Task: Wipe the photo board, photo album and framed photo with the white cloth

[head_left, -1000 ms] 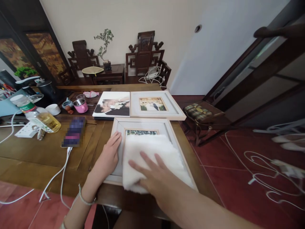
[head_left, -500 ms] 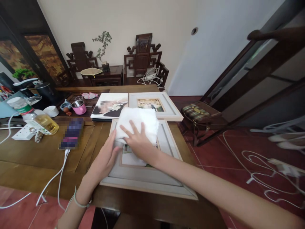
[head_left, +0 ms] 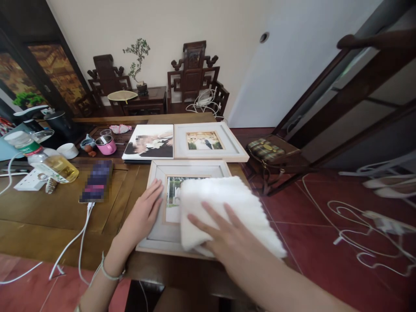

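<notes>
A white picture frame [head_left: 156, 173] lies flat at the near edge of the wooden table [head_left: 48, 216]. My left hand [head_left: 144, 214] rests flat on the frame's left border, fingers together and stretched out. My right hand [head_left: 224, 236] presses a folded white cloth [head_left: 224, 203] onto the frame's right half, fingers spread. The cloth hangs over the frame's right edge and hides most of the photo; only the left strip shows.
Behind lie a second white frame [head_left: 230, 149] and a photo print [head_left: 149, 143]. To the left are a phone [head_left: 95, 186] on a white cable, a bottle [head_left: 42, 158], a pink cup [head_left: 107, 145] and a small bowl. A stool with a plaid bag [head_left: 268, 149] stands on the right.
My right hand slid the cloth from the near part of the frame up to its far edge, then back toward me and to the right. My left hand stayed on the left border.
</notes>
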### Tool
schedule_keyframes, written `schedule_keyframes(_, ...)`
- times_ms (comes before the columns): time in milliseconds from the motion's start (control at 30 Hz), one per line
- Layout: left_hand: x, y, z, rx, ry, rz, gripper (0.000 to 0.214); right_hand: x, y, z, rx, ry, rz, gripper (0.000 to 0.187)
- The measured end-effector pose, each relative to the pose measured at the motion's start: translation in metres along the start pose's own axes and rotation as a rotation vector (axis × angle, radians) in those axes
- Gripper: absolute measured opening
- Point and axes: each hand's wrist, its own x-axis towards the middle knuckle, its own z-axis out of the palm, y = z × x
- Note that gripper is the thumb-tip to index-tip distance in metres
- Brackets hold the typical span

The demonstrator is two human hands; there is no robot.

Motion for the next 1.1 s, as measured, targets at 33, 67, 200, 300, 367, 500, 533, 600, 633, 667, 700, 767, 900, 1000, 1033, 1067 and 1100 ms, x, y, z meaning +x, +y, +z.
schedule_keyframes(33,0.000,0.000,0.000,0.010,-0.009,0.004,0.041,-0.010,0.009,0.002,-0.016,0.046,0.013,0.032)
schedule_keyframes(67,0.000,-0.001,0.001,0.016,-0.019,0.005,0.042,-0.021,0.018,0.004,-0.026,0.077,0.026,0.036)
schedule_keyframes(200,-0.002,-0.003,0.002,0.009,-0.051,0.023,0.053,-0.054,0.050,-0.005,0.018,0.133,0.012,0.051)
schedule_keyframes(300,-0.003,-0.005,0.004,0.007,-0.053,0.039,0.058,-0.049,0.068,-0.020,0.058,0.220,0.045,0.060)
schedule_keyframes(367,-0.003,-0.006,0.005,0.006,-0.048,0.046,0.060,-0.026,0.074,-0.030,0.055,0.311,0.137,0.064)
schedule_keyframes(500,-0.002,-0.008,0.006,-0.006,-0.022,0.062,0.060,0.051,0.069,-0.039,-0.079,0.409,0.126,0.068)
schedule_keyframes(533,-0.002,-0.008,0.005,-0.010,-0.019,0.066,0.059,0.070,0.064,-0.039,-0.131,0.358,0.050,0.068)
schedule_keyframes(600,-0.002,-0.007,0.005,-0.017,-0.014,0.066,0.058,0.100,0.053,-0.035,-0.205,0.273,-0.082,0.066)
schedule_keyframes(633,-0.002,-0.007,0.004,-0.021,-0.012,0.061,0.058,0.110,0.048,-0.032,-0.224,0.232,-0.132,0.064)
schedule_keyframes(667,-0.002,-0.007,0.004,-0.026,-0.009,0.053,0.057,0.116,0.045,-0.030,-0.235,0.203,-0.163,0.062)
schedule_keyframes(700,-0.002,-0.007,0.004,-0.031,-0.004,0.046,0.057,0.119,0.043,-0.027,-0.239,0.180,-0.177,0.060)
schedule_keyframes(767,-0.002,-0.007,0.005,-0.041,0.001,0.044,0.057,0.114,0.045,-0.025,-0.238,0.141,-0.152,0.059)
schedule_keyframes(900,-0.003,-0.010,0.006,-0.054,-0.007,0.066,0.057,0.081,0.064,-0.027,-0.250,0.104,-0.046,0.068)
schedule_keyframes(1000,-0.004,-0.011,0.007,-0.049,-0.012,0.068,0.058,0.053,0.085,-0.032,-0.281,0.099,0.035,0.073)
schedule_keyframes(1033,-0.004,-0.011,0.007,-0.046,-0.012,0.070,0.058,0.044,0.092,-0.033,-0.288,0.089,0.068,0.074)
schedule_keyframes(1067,-0.004,-0.011,0.007,-0.044,-0.008,0.070,0.058,0.037,0.097,-0.033,-0.291,0.084,0.097,0.074)
schedule_keyframes(1100,-0.004,-0.011,0.008,-0.041,0.000,0.067,0.059,0.030,0.101,-0.032,-0.293,0.090,0.118,0.073)
